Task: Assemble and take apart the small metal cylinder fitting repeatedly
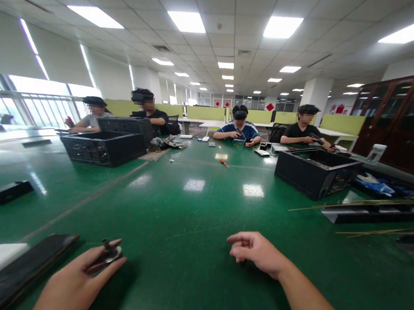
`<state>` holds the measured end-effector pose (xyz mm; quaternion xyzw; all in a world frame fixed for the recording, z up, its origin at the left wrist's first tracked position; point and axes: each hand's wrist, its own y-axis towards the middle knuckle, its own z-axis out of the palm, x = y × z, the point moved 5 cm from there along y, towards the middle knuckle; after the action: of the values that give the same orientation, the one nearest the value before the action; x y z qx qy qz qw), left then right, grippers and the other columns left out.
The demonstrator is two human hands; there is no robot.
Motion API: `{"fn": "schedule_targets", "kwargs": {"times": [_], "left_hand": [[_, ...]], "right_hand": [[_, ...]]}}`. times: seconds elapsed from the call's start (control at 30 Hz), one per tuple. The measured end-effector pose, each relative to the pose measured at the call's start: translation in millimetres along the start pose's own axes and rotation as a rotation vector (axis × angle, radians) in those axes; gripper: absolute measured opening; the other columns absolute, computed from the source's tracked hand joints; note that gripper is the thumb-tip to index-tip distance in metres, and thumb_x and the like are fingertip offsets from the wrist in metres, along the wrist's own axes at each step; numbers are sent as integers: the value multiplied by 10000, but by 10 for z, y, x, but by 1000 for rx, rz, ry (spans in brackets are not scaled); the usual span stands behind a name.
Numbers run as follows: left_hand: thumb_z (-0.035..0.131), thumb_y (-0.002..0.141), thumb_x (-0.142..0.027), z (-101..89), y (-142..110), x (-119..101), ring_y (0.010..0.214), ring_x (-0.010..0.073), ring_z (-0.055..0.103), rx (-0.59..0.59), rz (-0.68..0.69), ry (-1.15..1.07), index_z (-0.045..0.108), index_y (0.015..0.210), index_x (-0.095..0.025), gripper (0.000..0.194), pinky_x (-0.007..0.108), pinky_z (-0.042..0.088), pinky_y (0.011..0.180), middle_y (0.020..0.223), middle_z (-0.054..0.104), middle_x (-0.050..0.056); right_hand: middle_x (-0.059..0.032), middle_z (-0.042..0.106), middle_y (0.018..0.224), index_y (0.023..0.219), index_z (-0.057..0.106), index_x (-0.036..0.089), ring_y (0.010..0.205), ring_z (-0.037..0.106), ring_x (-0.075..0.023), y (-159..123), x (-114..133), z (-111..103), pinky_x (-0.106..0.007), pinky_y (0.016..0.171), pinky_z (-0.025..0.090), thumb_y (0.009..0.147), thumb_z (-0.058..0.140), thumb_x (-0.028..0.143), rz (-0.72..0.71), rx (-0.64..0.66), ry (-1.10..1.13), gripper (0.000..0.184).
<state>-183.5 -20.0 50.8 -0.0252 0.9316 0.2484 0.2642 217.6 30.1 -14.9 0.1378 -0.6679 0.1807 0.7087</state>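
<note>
Left hand (76,277) pinching small dark-and-silver part (112,254), right hand (258,253) half-open, well apart from it

Out on the green table (181,212) lies an orange screwdriver (224,162), our marker! Nearer than the screwdriver and to its left, the left hand (73,279) pinches a small dark-and-metal part (107,254). Nearer and to its right, the right hand (258,254), fingers loosely bent. Left of the screwdriver, a black case (92,149); right of it, a second case (297,173). Beyond it, a person in blue (229,128)!
</note>
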Motion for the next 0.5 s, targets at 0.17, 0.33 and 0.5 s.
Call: {"fn": "schedule_targets", "kwargs": {"times": [0.17,0.33,0.5], "left_hand": [[695,730,-366,611,334,-1171,863,246,719,211,149,-215,689,1058,-184,376,380,571,843,963,759,75],[703,712,-227,1282,291,-1729,880,226,665,394,394,-279,723,954,-198,245,348,523,829,916,708,57],[714,706,-156,1516,153,-1775,920,208,647,518,480,-388,715,1043,-237,346,324,494,854,967,690,44]], "right_hand": [[-11,628,796,1195,611,114,659,575,-111,20,28,-38,-259,653,458,731,770,330,-77,-86,-36,536],[-52,629,995,1238,566,159,664,556,-100,17,39,-73,-244,616,458,720,729,240,-144,-246,-294,549],[-68,626,1105,1282,544,208,752,582,-139,-45,132,31,-268,678,477,685,749,223,-189,-308,-513,631]]}}
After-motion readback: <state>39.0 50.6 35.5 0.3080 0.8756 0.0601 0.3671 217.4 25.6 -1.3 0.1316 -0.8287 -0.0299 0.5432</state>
